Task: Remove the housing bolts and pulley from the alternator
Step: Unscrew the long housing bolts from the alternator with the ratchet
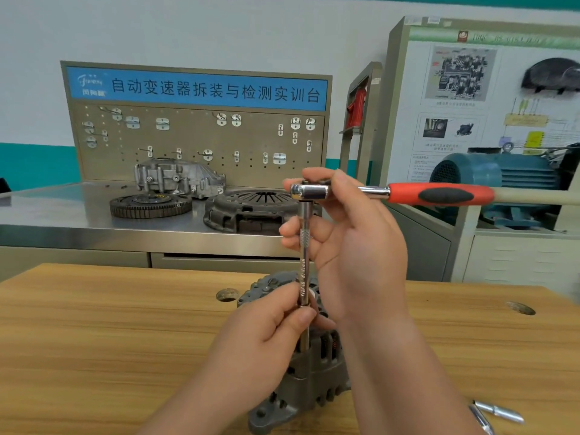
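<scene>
Wood-grain table (94, 340) fills the foreground, and a grey metal alternator (314, 372) sits on it at lower centre, partly hidden by two hands. A chrome extension bar (303, 246) stands upright with its long axis vertical and its lower end down on the alternator's top edge. Engraved lettering runs along the bar but is too blurred to read.

At the bar's top sits a ratchet wrench (439, 194), its red-and-black handle lying level and pointing right. The left hand (266, 334) pinches the lower part of the bar between thumb and fingers. The right hand (351, 246) curls around the ratchet head and upper bar, thumb on top of the head.

Behind, a steel bench (62, 215) carries a toothed flywheel (150, 205), a clutch cover (248, 208) and an aluminium housing (179, 180). Above its pegboard, a blue banner (197, 89) reads "自动变速器拆装与检测实训台" in white. To the right stand a blue motor (492, 174) and a poster board whose text is illegible.
</scene>
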Motion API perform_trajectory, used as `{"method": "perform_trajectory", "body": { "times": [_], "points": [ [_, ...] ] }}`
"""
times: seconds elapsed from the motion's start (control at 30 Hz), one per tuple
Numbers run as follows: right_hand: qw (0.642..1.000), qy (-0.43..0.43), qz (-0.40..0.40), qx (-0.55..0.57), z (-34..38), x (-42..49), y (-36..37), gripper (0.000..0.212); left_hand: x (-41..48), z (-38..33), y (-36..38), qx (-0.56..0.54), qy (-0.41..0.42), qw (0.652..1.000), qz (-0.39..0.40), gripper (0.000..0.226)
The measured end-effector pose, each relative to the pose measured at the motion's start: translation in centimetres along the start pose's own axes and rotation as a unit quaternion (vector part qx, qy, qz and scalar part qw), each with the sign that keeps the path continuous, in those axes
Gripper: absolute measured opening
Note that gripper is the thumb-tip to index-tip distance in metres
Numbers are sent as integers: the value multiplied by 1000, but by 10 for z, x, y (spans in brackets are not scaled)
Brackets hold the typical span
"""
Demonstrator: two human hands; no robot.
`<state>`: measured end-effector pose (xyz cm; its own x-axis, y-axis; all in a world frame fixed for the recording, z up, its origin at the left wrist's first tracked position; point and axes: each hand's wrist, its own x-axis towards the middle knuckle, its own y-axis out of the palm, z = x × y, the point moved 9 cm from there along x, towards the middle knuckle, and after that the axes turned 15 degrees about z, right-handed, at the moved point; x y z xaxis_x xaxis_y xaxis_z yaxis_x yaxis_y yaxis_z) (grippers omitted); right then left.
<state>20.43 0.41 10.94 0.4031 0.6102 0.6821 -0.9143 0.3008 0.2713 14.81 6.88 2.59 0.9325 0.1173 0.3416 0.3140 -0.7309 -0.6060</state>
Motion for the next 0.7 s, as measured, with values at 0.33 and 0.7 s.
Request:
{"method": "perform_trajectory", "body": {
  "times": [0.33, 0.7],
  "points": [
    [996, -32, 21, 84, 1, 7, -1, 30, 1, -15, 5, 108, 53, 992, -44, 43],
    [994, 31, 17, 107, -2, 21, -2, 36, 2, -15, 7, 105, 16, 994, -27, 20]
  ]
}}
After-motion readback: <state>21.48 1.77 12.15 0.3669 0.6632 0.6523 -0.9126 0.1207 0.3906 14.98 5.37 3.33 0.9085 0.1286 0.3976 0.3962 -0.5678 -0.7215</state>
